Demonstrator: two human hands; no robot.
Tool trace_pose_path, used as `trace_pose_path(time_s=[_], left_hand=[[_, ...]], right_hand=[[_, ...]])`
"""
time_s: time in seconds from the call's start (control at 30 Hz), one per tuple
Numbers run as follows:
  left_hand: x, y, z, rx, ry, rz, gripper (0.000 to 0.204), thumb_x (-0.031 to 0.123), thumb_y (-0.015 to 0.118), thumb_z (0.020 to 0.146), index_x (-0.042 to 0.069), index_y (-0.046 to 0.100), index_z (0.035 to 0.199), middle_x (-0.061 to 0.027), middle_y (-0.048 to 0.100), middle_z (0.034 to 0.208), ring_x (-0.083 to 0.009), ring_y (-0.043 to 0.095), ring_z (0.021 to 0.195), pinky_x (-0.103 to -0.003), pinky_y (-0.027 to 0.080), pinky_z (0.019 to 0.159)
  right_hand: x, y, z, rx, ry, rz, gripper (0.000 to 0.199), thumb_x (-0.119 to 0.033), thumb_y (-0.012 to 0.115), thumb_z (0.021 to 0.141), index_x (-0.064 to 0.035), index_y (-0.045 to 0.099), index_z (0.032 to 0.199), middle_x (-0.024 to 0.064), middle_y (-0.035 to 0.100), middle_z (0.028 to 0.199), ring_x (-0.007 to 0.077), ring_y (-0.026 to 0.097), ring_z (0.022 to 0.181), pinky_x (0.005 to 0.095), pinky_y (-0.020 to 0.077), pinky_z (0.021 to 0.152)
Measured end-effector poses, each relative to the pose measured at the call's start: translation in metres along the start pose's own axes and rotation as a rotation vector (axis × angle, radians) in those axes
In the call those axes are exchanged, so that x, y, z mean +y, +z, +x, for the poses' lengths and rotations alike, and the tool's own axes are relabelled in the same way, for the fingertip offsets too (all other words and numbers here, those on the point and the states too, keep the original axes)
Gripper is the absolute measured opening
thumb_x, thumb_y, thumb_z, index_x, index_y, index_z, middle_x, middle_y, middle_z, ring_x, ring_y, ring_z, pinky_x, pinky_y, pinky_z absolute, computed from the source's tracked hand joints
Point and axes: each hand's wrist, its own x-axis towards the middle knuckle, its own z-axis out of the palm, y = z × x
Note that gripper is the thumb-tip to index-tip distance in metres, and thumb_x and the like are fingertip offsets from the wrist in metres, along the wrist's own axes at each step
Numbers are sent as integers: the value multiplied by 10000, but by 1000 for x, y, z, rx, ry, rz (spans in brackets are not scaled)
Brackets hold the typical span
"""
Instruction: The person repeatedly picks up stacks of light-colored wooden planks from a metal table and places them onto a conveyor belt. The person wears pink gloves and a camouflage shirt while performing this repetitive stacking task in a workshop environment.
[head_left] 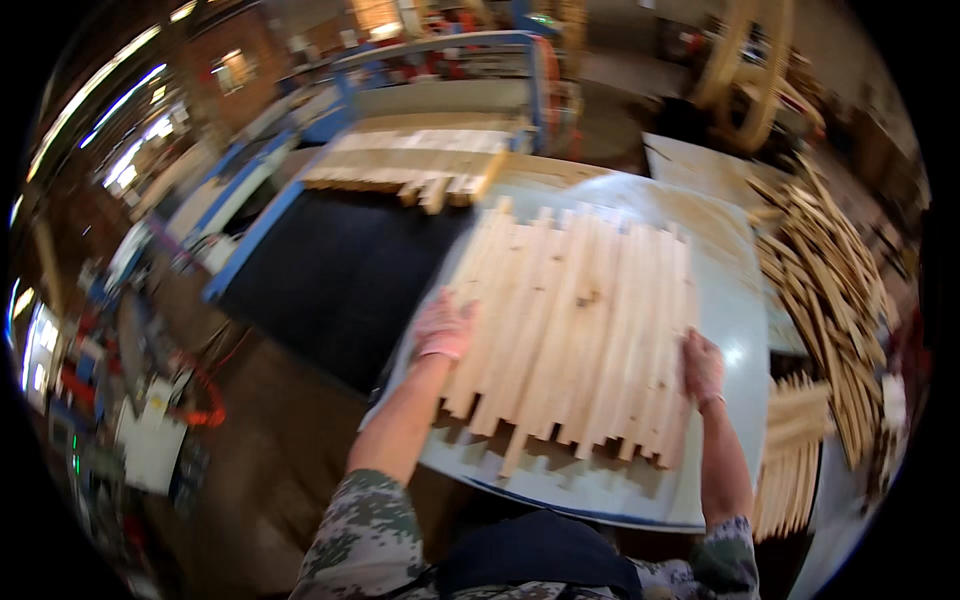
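Two sets of fingers press flat against the outer edges of a batch of pale wooden slats (pixel 575 330), squeezing them together side by side. The left hand (pixel 443 328) has its fingers spread along the left edge; the right hand (pixel 702 366) lies with fingers together on the right edge. The slats rest on a grey, rounded tabletop (pixel 735 330), their ends ragged and uneven. They look light, stiff and dry, but loose: held only by side pressure, they would probably slip apart or fan out, so the outer edges near mid-length seem the safest hold. More strips (pixel 830 290) lie heaped to the right.
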Motion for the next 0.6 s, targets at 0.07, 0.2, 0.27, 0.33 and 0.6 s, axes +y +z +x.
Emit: trace_pose_path(time_s=[0.07, 0.2, 0.27, 0.33, 0.6], left_hand=[[5, 2, 8, -33, -38, 17, 866, 733, 480, 1019, 89, 467, 1598, -206, 670, 1399, -332, 651, 1298, -482, 515, 1079], [13, -10, 4, -69, -107, 11, 897, 750, 466, 1011, 110, 430, 1639, -178, 652, 1454, -329, 646, 1308, -474, 510, 1078], [15, -24, -1, -130, -130, -15, 908, 741, 459, 1017, 102, 397, 1660, -174, 620, 1505, -335, 622, 1344, -472, 494, 1107], [20, -39, -5, -218, -145, -50, 924, 722, 457, 1025, 88, 347, 1688, -178, 564, 1583, -351, 574, 1415, -471, 464, 1164], [19, -34, -6, -142, -162, -76, 905, 718, 511, 1003, 124, 380, 1673, -159, 603, 1540, -340, 622, 1352, -455, 450, 1159]], right_hand=[[28, 8, 19, 62, -98, 118, 571, -483, 587, 1093, 57, 770, 1091, 89, 715, 836, 149, 593, 809, 375, 520, 783], [62, 15, 49, 64, -184, 93, 555, -457, 605, 1088, 58, 733, 925, 29, 652, 774, 126, 552, 740, 356, 483, 703], [61, 15, 51, 26, -157, 102, 544, -438, 607, 1092, 71, 727, 940, 37, 648, 770, 126, 555, 758, 350, 485, 715], [66, 12, 55, -12, -136, 149, 526, -418, 612, 1097, 68, 720, 927, 25, 631, 763, 118, 546, 760, 339, 477, 708], [100, 5, 91, -240, -131, 468, 463, -396, 626, 1111, 41, 776, 1079, 57, 766, 931, 154, 695, 812, 323, 572, 751]])
